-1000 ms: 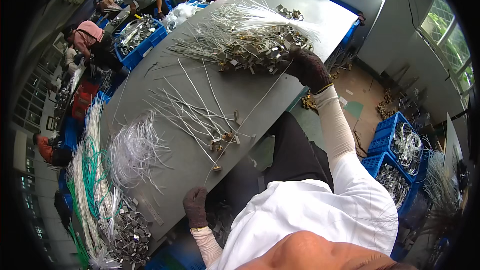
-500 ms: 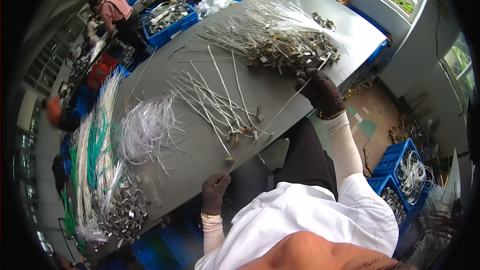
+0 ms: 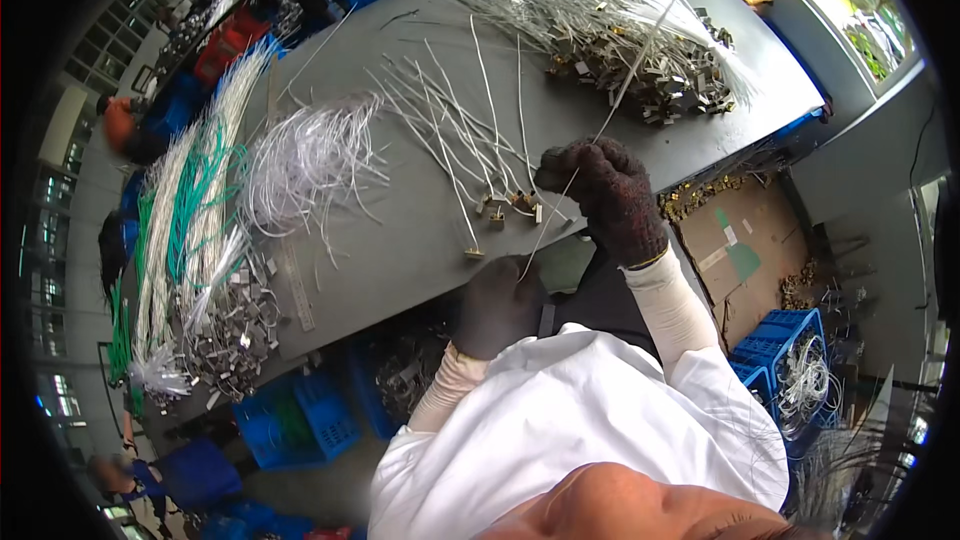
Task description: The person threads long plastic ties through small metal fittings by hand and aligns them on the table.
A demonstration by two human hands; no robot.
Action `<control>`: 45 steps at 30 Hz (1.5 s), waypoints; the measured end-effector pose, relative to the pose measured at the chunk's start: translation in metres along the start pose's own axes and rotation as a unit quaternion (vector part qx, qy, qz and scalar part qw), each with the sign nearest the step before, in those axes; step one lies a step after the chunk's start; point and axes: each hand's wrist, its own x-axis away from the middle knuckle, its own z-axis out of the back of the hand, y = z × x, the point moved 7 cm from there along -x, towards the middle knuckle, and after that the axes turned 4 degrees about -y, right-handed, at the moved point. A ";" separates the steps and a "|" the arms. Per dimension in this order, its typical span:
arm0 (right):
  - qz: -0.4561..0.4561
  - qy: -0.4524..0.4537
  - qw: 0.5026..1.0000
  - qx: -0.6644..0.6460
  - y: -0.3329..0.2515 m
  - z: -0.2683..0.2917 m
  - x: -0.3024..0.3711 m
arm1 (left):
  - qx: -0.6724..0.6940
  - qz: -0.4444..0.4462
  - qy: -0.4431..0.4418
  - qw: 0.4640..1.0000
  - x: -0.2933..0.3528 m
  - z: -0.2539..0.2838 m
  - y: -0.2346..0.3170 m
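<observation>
Gloved in dark knit, my right hand (image 3: 605,190) is closed around a thin white cable (image 3: 622,100) above the front edge of the grey table (image 3: 400,240). The cable runs up past the hand towards the far right and down to my left hand (image 3: 500,308). That left hand, also gloved and blurred, is closed at the cable's lower end; its fingertips are hard to make out. Just beyond the hands lies a loose group of white cables (image 3: 450,130) with small metal connectors (image 3: 497,212) at their near ends.
A large heap of cables with metal ends (image 3: 640,50) lies at the far right. At the left are a clear plastic strand bundle (image 3: 310,165) and long white and green cables (image 3: 195,210). Blue crates (image 3: 295,420) stand below; another (image 3: 780,350) stands right. People work at far left.
My right hand has come nearer and a little left, drawing the cable away from the heap. My left hand has moved up and right, closer to it. The view has shifted.
</observation>
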 end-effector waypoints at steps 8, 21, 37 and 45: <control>0.051 -0.012 0.999 -0.013 -0.040 0.039 -0.025 | -0.100 -0.021 -0.031 0.994 -0.005 0.007 0.004; 0.024 -0.016 0.969 0.246 0.016 -0.024 0.014 | -0.093 -0.094 0.004 0.991 -0.004 -0.002 0.021; -0.061 -0.121 0.932 0.336 0.069 -0.038 0.008 | 0.159 0.169 0.073 0.970 -0.019 0.009 -0.036; -0.048 -0.092 0.944 0.314 0.092 -0.035 -0.031 | 0.393 0.185 0.108 0.894 -0.032 0.035 -0.053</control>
